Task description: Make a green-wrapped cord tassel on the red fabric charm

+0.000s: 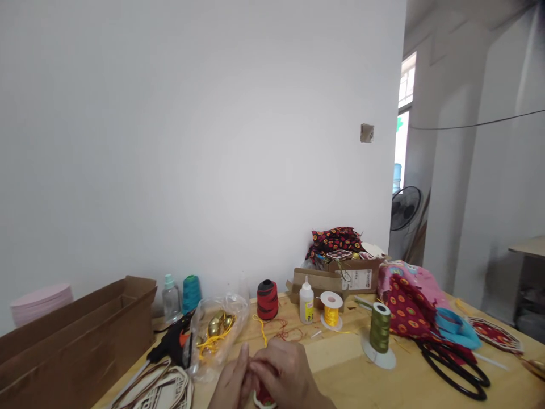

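Note:
My left hand [232, 379] and my right hand [286, 372] meet low in the middle of the view, fingertips together. Both are closed in a pinch, and what lies between the fingers is hidden. Below them shows part of a small red piece with a pale edge [264, 401]; whether a finger holds it I cannot tell. A yellow cord [260, 325] runs down to the fingertips from behind. Left of my hands lies a clear plastic bag [238, 318] with gold bells [216, 325] and yellow cord inside.
Behind stand a red thread cone [267, 301], a glue bottle [306, 304], a yellow cord spool [331, 312] and a green thread spool [380, 329]. Black scissors [455, 369] and patterned cloth [409, 315] lie right. At left are a glue gun [170, 341] and a cardboard box [80, 346].

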Demonstrator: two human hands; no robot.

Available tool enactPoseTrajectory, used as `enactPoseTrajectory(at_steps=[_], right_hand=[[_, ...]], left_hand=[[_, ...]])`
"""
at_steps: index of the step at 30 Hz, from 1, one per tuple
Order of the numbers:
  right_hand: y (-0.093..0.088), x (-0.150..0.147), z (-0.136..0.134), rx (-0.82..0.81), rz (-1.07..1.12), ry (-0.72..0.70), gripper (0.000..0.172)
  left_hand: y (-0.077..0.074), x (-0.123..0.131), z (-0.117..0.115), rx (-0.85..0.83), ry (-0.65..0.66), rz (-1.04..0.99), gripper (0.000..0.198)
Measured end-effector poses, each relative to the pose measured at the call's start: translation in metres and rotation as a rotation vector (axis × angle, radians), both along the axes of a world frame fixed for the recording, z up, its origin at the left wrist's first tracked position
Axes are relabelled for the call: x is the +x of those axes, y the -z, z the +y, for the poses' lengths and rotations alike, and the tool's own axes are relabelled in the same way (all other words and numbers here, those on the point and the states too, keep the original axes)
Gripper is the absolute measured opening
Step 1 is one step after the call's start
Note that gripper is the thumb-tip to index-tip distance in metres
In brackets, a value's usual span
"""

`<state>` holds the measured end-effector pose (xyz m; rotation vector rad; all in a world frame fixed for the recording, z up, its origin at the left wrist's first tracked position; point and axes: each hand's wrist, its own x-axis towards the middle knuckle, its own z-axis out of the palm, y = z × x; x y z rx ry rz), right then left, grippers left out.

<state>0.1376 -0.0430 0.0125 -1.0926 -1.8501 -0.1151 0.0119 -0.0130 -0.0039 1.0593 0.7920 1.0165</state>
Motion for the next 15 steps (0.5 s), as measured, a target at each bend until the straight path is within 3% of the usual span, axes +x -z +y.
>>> enactPoseTrajectory(at_steps=[3,7,12,15], right_hand=[[-0.003,0.001,-0.001,-0.047,0.084,0.049,0.017],[-0.006,0.002,-0.001,-0.139,0.135,0.148,0.014],[-0.014,0.005,0.001,-0.028,0.251,0.149,0.013],[-0.033,0.015,-0.005,0.051,0.380,0.123,0.014]], left_hand=[[-0.004,0.001,-0.003,-0.129,0.132,-0.119,0.053],[-0.013,-0.009,-0.003,-0.334,0.324,-0.423,0.042],[-0.017,-0.020,0.008,-0.486,0.215,-0.546,0.038],[-0.011,-0.021,0.014,-0.491,0.223,-0.505,0.041]])
